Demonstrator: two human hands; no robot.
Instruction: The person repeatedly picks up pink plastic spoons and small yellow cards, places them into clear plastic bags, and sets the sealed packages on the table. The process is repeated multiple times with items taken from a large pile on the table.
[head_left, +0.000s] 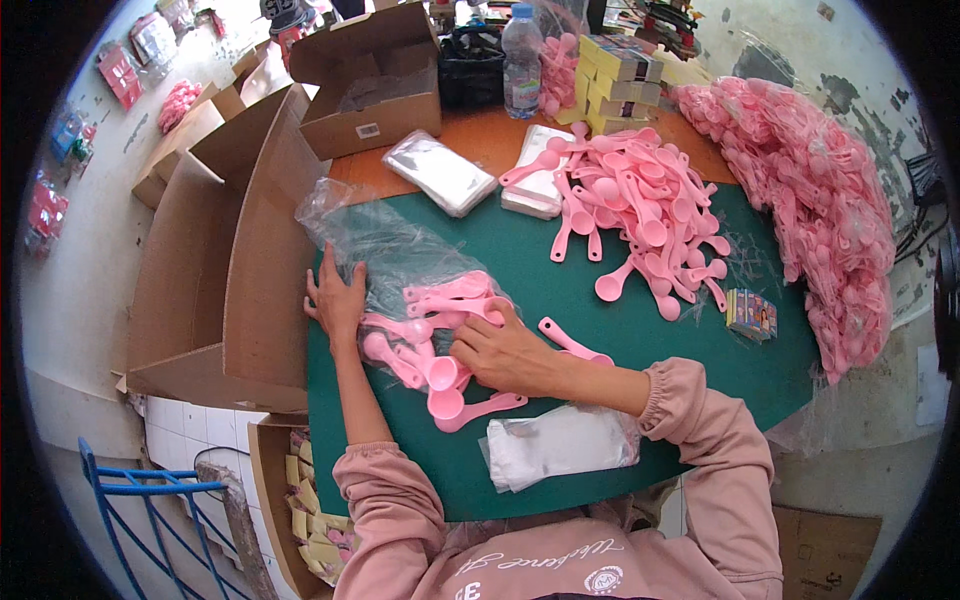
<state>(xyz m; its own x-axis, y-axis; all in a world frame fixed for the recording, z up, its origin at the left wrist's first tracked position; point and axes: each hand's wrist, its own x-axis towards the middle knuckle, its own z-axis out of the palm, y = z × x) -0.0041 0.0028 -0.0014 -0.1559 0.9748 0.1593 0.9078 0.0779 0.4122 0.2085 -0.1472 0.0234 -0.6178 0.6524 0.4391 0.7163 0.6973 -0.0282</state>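
A small heap of pink measuring scoops (pixel 443 373) lies on the green table mat, partly at and under a crumpled clear plastic bag (pixel 405 255). My left hand (pixel 338 297) rests at the bag's left side, its fingers spread. On the heap's right side is my right hand (pixel 497 352), its fingers curled down around pink scoops; the fingertips are partly hidden among them. One loose scoop (pixel 575 342) lies just right of that hand. Below my right forearm sits a stack of clear flat bags (pixel 565 447).
A large pile of pink scoops (pixel 650 205) spreads at the back right, near a small stack of printed cards (pixel 751 314). Bagged scoops (pixel 800 190) mound along the right edge. Cartons (pixel 215 260) stand at the left. A water bottle (pixel 521 62) stands at the back.
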